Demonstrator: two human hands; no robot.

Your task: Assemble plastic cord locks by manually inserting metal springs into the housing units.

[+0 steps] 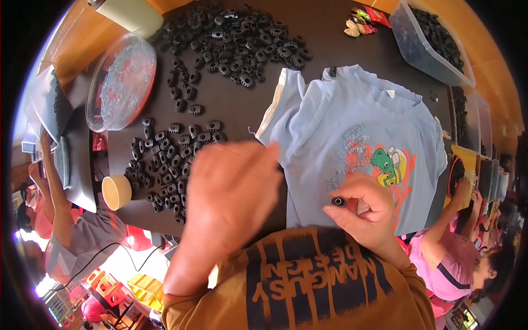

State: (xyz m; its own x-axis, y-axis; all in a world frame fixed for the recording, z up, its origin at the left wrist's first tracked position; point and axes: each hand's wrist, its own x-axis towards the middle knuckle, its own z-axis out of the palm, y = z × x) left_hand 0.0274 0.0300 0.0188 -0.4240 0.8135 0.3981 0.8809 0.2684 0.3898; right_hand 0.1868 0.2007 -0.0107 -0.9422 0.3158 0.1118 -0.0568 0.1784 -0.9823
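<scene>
My right hand (366, 212) pinches a small black plastic piece (338, 202) between thumb and fingertips; a pale ring shows on its round end. Beneath that hand lies a light blue T-shirt (313, 159) with a cartoon dinosaur print. Small shiny pieces, seemingly springs (352, 144), are scattered on the shirt beside the print. My left hand (234, 184), smeared by motion, hovers between the shirt and a cluster of black plastic pieces (165, 157). Its back faces up and its fingers are curled out of sight, so what it holds, if anything, is hidden.
A bigger heap of black pieces (242, 41) covers the far table. At left stand a round clear tub (149, 63) of shiny bits and a cream cup (117, 192). A clear bin (404, 41) of black parts and peanuts (353, 28) lie far right. People sit on both sides.
</scene>
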